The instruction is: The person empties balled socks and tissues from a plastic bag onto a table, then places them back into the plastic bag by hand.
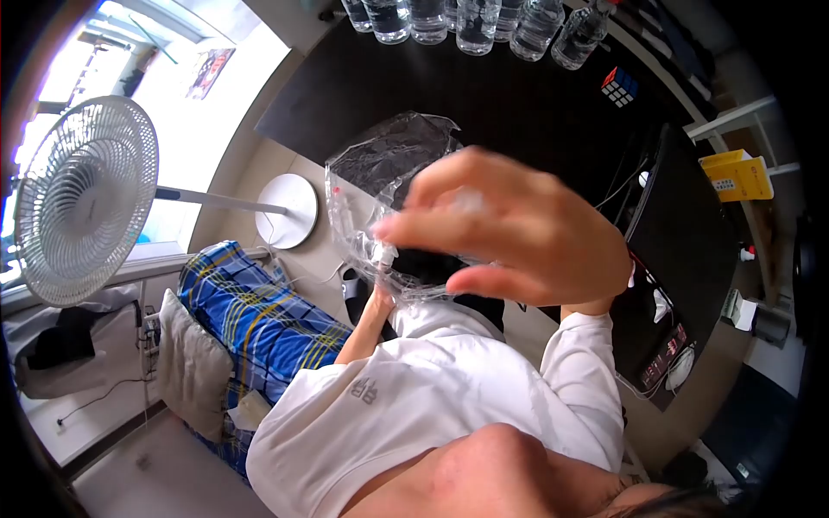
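Note:
A clear, crumpled plastic bag point(389, 164) spreads in front of the body, over the dark table's edge. My left hand point(384, 263) is low behind the bag's lower part, its fingers closed on the plastic and partly hidden by it. Raised close to the camera, my right hand point(527, 233) overlaps the bag's right side in view. Its fingers are bent, the thumb stands apart, and a small blurred whitish thing point(469, 200) shows among the fingers.
Several clear bottles point(477, 26) line the far side of the dark table point(345, 86), with a puzzle cube point(619, 86) at the right. A white fan point(86, 198) stands left, above a blue plaid cloth point(250, 302). A black monitor point(686, 224) is at the right.

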